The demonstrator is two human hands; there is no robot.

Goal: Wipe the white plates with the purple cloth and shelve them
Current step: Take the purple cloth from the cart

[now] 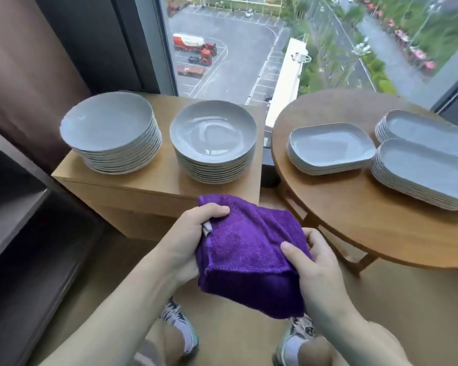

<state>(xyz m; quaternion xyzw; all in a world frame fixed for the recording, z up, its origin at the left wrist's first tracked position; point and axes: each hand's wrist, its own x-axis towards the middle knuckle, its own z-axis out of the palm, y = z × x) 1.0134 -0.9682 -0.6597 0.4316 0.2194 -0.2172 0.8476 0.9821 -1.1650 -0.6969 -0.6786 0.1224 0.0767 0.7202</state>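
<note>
purple cloth (249, 254) folded, held in mid-air at lower centre between both hands, above the floor (222, 334) and in front of the two surfaces. left hand (188, 239) at the cloth's left edge, fingers curled over its top, thumb side against a small pale label (207, 227); grip closed on the cloth. right hand (320, 268) at the cloth's right edge, thumb lying across the top face, fingers wrapped round the side; grip closed on the cloth.

rectangular wooden surface (154, 186) at left centre, carrying two tall stacks of round white plates: left stack (109, 130) leaning slightly, right stack (213, 138) upright, the two near each other but apart. round wooden surface (360, 220) at right, carrying three lower stacks of oblong white plates: one short stack (331, 146) toward its left side, one stack (423, 130) at the back right, one stack (421, 170) in front of that, the last two touching or nearly so.

dark shelf unit (19, 220) along the left edge. brown curtain (24, 62) at upper left. window (275, 35) behind both surfaces, looking down on a car park with red trucks (198, 48) and a tree-lined road. two shoes (183, 328) at the bottom, below the cloth.
</note>
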